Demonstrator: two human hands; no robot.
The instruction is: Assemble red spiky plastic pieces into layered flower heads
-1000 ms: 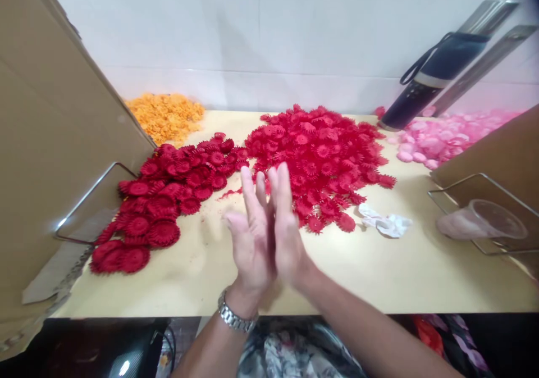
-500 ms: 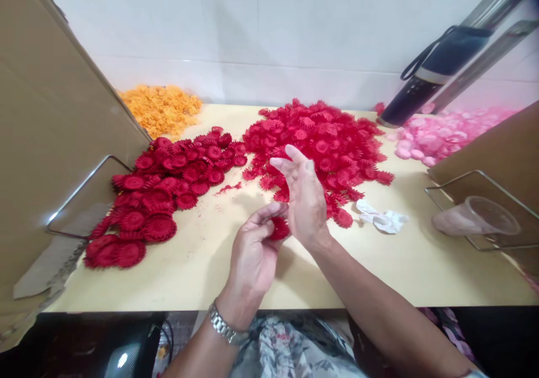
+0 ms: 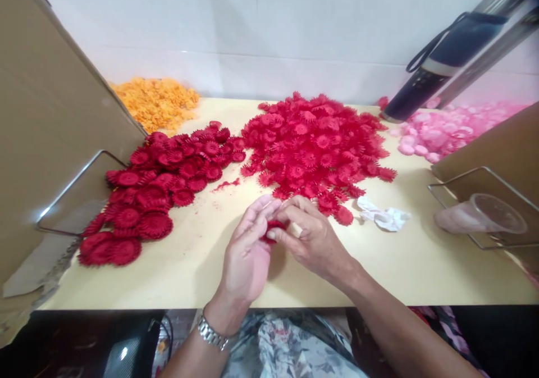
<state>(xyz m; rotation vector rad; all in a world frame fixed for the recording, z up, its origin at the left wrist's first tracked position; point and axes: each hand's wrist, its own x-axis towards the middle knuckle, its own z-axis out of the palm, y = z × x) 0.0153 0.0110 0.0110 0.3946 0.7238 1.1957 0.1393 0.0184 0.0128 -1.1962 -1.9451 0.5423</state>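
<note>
A small red flower piece [image 3: 273, 231] is pinched between both hands above the front middle of the table. My left hand [image 3: 251, 243] holds it from the left with the palm turned up. From the right, my right hand [image 3: 309, 236] grips its edge with curled fingers and thumb. The fingers cover much of the piece. Behind the hands lies a heap of bright red fringed flower pieces [image 3: 311, 145]. Darker red round flower pieces [image 3: 154, 198] are piled on the left.
Orange pieces [image 3: 155, 103] lie at the back left, pink ones [image 3: 446, 128] at the back right. A dark bottle [image 3: 442, 66] leans there. Crumpled white tissue [image 3: 385, 216] and a plastic cup [image 3: 480, 215] in a wire frame are on the right. Cardboard [image 3: 54, 119] stands on the left.
My right hand, raised and spread before, has come down and its fingers have closed on the red piece. My left hand has shifted slightly left. The view has moved a little.
</note>
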